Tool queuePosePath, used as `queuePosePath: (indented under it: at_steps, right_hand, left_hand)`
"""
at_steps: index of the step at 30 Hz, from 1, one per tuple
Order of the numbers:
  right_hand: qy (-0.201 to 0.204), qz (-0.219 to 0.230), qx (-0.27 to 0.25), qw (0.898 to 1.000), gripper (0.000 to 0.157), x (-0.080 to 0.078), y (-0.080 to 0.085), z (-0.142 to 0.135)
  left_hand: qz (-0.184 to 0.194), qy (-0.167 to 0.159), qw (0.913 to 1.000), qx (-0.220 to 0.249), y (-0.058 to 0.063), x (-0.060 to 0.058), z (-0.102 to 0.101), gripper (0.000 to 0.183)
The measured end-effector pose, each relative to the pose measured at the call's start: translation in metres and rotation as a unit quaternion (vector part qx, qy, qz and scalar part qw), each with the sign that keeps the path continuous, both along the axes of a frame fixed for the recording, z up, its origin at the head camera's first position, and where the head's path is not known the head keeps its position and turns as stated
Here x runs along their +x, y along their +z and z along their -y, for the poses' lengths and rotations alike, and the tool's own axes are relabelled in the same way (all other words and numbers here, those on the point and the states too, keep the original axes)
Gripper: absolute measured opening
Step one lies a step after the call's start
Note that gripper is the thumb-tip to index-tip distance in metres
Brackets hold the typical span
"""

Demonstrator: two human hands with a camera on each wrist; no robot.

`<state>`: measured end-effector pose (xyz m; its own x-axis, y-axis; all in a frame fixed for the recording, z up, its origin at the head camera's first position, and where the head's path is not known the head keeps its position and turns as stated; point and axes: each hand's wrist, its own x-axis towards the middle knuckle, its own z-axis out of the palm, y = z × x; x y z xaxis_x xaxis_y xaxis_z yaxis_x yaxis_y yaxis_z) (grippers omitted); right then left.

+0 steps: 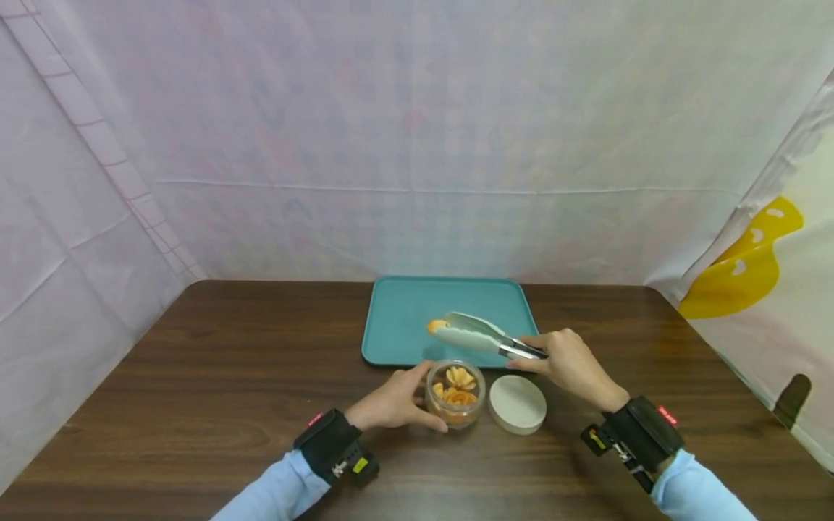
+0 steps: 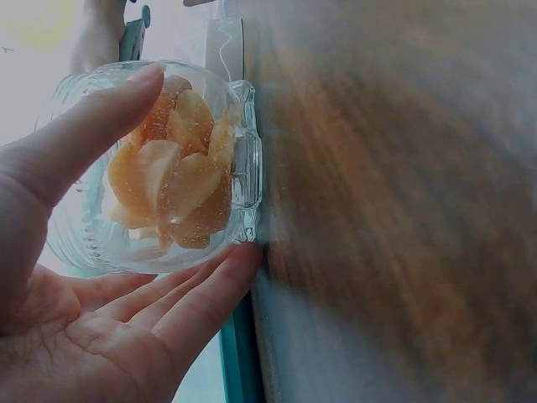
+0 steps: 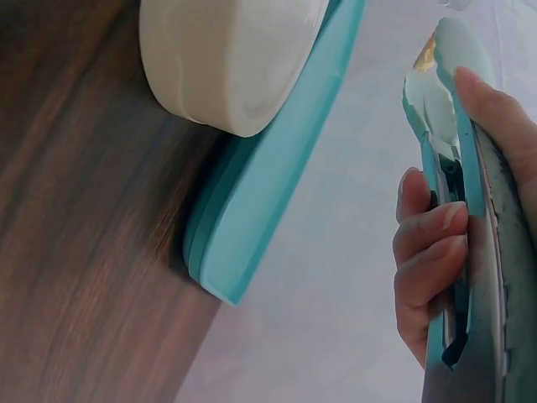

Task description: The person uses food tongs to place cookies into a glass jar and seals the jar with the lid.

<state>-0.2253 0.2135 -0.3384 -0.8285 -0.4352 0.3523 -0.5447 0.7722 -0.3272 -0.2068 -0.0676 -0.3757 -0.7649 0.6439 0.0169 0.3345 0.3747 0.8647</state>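
My left hand (image 1: 397, 399) holds a clear glass jar (image 2: 92, 239) from its left side, thumb on one side and fingers on the other. Inside the jar are several curled orange-yellow pieces (image 2: 172, 172) that look like dried fruit or chips. My right hand (image 1: 570, 362) grips a pair of tongs (image 1: 478, 334) with metal handles and pale green tips. One orange-yellow piece (image 1: 436, 327) is pinched at the tips, above the teal tray (image 1: 449, 293) in the head view. In the right wrist view, my fingers (image 3: 432, 235) curl round the tongs' handles.
A round white lid (image 1: 517, 405) lies on the brown wooden table (image 1: 260, 391), just right of the jar. The tray sits at the table's far edge, behind jar and lid. A pale cloth curtain (image 1: 417, 130) hangs behind the table.
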Motion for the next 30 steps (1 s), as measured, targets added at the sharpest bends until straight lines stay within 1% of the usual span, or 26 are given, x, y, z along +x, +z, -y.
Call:
queuePosePath:
  at_steps: [2,6,9,13,18,23,30]
  right_hand:
    - [0.0,0.006,-0.007,1.0,0.056,0.004,0.001,-0.003]
    - [-0.003,0.006,-0.017,1.0,0.055,0.011,0.003,-0.01]
    - [0.002,0.0,-0.025,1.0,0.052,0.017,0.004,-0.015]
    - [0.017,0.003,-0.037,0.999,0.049,0.024,0.006,-0.021]
    - [0.036,0.018,-0.043,0.998,0.048,0.032,0.008,-0.027]
    - [0.051,0.011,-0.045,0.998,0.043,0.037,0.009,-0.032]
    - [0.076,0.029,-0.054,0.995,0.043,0.043,0.006,-0.037]
  left_hand:
    - [0.0,0.0,1.0,0.0,0.0,0.0,0.0,0.075]
    - [-0.003,0.002,1.0,-0.004,0.0,0.0,0.0,0.076]
    - [-0.006,0.002,1.0,-0.006,0.0,0.0,0.0,0.076]
    - [-0.008,0.001,1.0,-0.005,0.0,0.0,0.0,0.076]
    - [-0.017,0.003,0.9998,-0.007,0.0,0.0,-0.001,0.077]
    - [-0.019,0.0,0.9998,-0.006,0.0,0.001,0.0,0.075]
    - [-0.015,-0.004,0.9999,-0.008,0.001,0.001,0.0,0.073]
